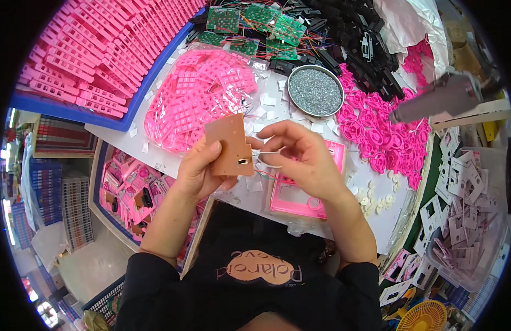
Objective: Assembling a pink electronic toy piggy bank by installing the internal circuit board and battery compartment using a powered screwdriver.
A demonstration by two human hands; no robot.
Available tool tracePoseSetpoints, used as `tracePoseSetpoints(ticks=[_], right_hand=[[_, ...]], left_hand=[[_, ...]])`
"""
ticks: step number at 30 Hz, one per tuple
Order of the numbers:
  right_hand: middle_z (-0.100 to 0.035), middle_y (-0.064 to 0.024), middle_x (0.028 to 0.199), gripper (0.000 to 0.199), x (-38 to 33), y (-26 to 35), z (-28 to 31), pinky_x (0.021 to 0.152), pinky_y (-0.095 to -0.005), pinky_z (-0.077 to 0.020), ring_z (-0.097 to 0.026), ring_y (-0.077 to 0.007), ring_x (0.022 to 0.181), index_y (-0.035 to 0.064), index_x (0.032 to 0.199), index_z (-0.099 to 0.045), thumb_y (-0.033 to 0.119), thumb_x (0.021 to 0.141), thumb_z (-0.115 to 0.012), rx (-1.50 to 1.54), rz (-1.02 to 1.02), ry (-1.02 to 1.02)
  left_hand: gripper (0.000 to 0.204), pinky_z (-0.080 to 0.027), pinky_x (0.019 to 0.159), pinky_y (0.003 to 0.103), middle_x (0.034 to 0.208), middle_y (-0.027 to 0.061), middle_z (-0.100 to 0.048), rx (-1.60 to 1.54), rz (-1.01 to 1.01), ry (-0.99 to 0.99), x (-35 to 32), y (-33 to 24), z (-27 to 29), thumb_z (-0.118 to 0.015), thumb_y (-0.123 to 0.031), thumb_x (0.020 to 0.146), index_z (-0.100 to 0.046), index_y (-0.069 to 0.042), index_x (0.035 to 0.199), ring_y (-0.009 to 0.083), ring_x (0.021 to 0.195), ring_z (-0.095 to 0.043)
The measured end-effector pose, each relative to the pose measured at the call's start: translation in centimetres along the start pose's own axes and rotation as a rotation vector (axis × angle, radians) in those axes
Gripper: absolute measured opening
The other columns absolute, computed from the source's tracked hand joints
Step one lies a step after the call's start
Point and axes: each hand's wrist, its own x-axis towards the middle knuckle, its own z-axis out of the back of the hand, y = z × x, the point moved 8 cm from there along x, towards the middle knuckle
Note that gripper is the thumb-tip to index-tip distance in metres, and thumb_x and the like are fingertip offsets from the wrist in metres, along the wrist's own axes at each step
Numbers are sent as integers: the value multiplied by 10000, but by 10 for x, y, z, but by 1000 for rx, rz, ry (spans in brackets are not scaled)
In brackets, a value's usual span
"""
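My left hand [197, 165] grips a brown circuit board [225, 143] by its left and lower edges, thumb across its face. A small black-and-white slide switch [243, 161] sits near the board's lower right corner. Close by on the right, my right hand [302, 157] has its thumb and fingers curled around a thin white piece [270, 159], whose kind I cannot make out. Thin coloured wires [265, 175] run below the board toward a pink plastic housing [293, 199]. That housing lies on the table, partly covered by my right hand and forearm.
A clear bag of pink keypads [197, 91] lies beyond my left hand. Farther back are green circuit boards [288, 28], black plastic parts [368, 47] and a round dish of small screws [316, 90]. Pink rings [371, 129] and an overhanging grey tool [440, 99] occupy the right.
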Motion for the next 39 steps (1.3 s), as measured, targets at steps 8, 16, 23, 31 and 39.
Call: tracePoseSetpoints(ticks=[8, 16, 23, 31, 39], right_hand=[[-673, -109, 1165, 401, -17, 9, -10, 782, -239, -553, -636, -129, 1063, -25, 1306, -591, 4, 910, -646, 164, 21, 68], [-720, -41, 869, 209, -45, 16, 7, 542, -217, -436, -586, -61, 619, -42, 1134, -691, 11, 933, -667, -34, -18, -102], [-695, -173, 1125, 438, -150, 8, 17, 801, -337, -550, -690, -232, 958, 42, 1251, -670, 251, 883, -785, -368, -430, 222], [-172, -218, 1663, 980, -126, 10, -21, 1227, -524, -198, -87, -442, 1544, 66, 1611, -211, 519, 887, -690, -539, 160, 318], [-473, -215, 1494, 460, -120, -10, -10, 1093, -456, -397, -444, -345, 1364, 29, 1335, -615, 205, 919, -701, 37, 101, 119]], left_hand=[[548, -489, 423, 292, 1068, 213, -680, 84, -137, 194, -4, -7, 1, -533, -392, 1037, -379, -54, 1439, 262, 755, -709], [383, -474, 611, 272, 1014, 94, -676, 451, -90, 49, -12, 4, 11, -570, -287, 1042, -517, -22, 1313, 184, 730, -620], [208, -498, 697, 357, 895, 132, -627, 1171, -140, 603, -32, 13, -57, -707, -67, 879, -631, -47, 1072, 330, 804, -632], [234, -539, 685, 417, 915, 104, -674, 1090, -253, 874, -41, 53, -100, -755, -125, 870, -651, -106, 1079, 341, 810, -678], [250, -538, 681, 410, 950, 118, -695, 1151, -261, 661, -39, 62, -77, -751, -106, 871, -671, -111, 1108, 344, 821, -688]])
